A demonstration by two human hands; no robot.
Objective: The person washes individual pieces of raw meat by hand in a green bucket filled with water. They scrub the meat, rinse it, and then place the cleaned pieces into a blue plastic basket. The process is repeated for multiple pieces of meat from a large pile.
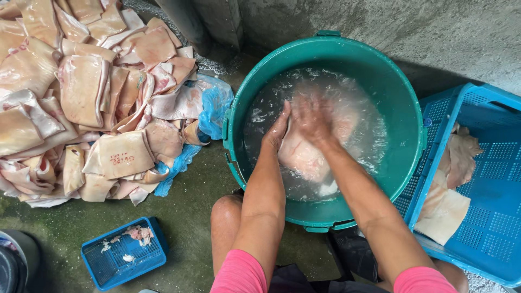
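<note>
Tub rim (pixel 239 163) walls hands; floor gap (pixel 190 217) open, perhaps slippery; crate (pixel 488 179) blocks right.

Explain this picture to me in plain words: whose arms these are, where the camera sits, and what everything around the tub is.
The camera is worn on the person's head and looks down, so the arms are their own. Both hands are in a green tub of water: the left hand and right hand press on a pale slab of pork skin. Left of it lies a big pile of skins on the wet floor. A large blue crate at right holds a few pieces; a small blue basket holds scraps.
</note>
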